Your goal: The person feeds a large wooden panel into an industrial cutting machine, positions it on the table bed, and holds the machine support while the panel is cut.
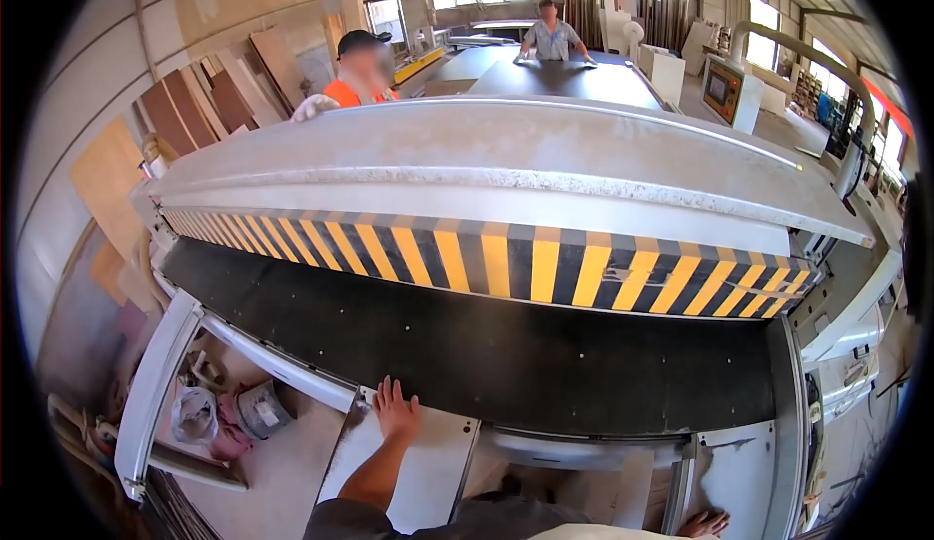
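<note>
My left hand (396,411) lies open on a pale metal support plate (425,467), its fingers spread toward the machine's black bed (506,355). Lower right, my right hand (704,523) rests near the near end of another metal plate (735,472), fingers stretched out and nothing visible in them. In front of both hands, the black bed runs across the machine, dotted with small pale specks. Above it spans a beam with yellow and black stripes (496,263).
A grey cover (467,141) tops the machine. Behind it, a person in orange (360,90) has a gloved hand on its edge. Another person (553,39) leans over a large dark panel (555,78). A control box (725,90) stands right; a bucket (261,411) sits lower left.
</note>
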